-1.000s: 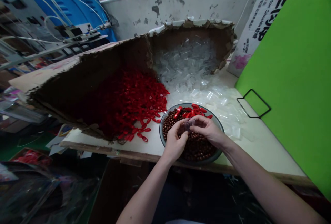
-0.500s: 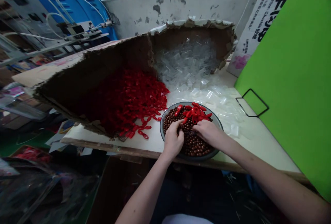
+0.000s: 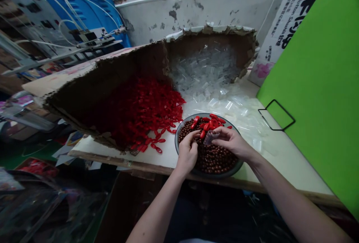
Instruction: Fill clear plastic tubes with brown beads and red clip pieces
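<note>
A round grey basin (image 3: 177, 149) stands at the table's front edge, filled with shiny brown beads (image 3: 214, 160). Glossy red plastic pieces (image 3: 213, 122) lie heaped on the beads at its far side. Over the basin, my right hand (image 3: 232, 144) pinches a small clear plastic sleeve (image 3: 209, 137) between thumb and fingers. My left hand (image 3: 188, 152) is at the basin's left part, fingers curled, with the index fingertip beside a red piece (image 3: 202, 134). What those fingers hold, if anything, is hidden.
Behind the basin, a torn cardboard box (image 3: 75, 73) lies open, spilling red pieces (image 3: 148, 104) at left and clear plastic sleeves (image 3: 206, 71) at right. A green panel (image 3: 316, 86) with a black wire loop (image 3: 291, 123) rises at right. Machinery (image 3: 89, 37) stands at far left.
My right hand has lifted from the beads, and the clear sleeve now shows in its fingers. My left hand stays nearly where it was. The whole view has shifted slightly.
</note>
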Demonstrator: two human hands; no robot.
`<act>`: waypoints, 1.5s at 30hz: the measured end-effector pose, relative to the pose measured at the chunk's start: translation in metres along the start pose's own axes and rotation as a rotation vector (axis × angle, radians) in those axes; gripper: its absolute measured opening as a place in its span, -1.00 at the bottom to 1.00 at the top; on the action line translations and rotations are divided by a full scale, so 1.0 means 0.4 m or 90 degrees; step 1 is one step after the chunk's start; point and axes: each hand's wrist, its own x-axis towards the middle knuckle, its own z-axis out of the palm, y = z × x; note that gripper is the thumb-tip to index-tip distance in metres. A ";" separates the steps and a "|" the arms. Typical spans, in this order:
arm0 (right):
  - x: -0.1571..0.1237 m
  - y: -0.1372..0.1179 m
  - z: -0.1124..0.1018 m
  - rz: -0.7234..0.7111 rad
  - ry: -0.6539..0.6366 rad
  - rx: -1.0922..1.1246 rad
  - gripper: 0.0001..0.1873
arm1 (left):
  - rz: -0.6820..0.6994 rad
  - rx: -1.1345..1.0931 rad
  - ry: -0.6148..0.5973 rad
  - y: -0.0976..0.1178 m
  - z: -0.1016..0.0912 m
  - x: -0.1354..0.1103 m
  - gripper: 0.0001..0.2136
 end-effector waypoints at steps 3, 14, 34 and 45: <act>-0.006 -0.023 0.005 -0.034 0.032 -0.001 -0.65 | -0.012 -0.105 -0.065 0.042 0.011 -0.001 -0.68; -0.029 -0.113 -0.021 -0.138 0.040 -0.114 -0.55 | -0.095 -0.291 -0.105 0.103 0.028 0.023 -0.63; 0.002 -0.131 -0.079 -0.033 -0.185 -0.492 -0.80 | -0.178 -0.317 -0.142 0.046 -0.015 -0.001 -0.65; 0.010 0.056 -0.132 -0.035 -0.002 -0.960 -0.78 | -0.179 -0.392 -0.098 0.048 -0.016 0.003 -0.62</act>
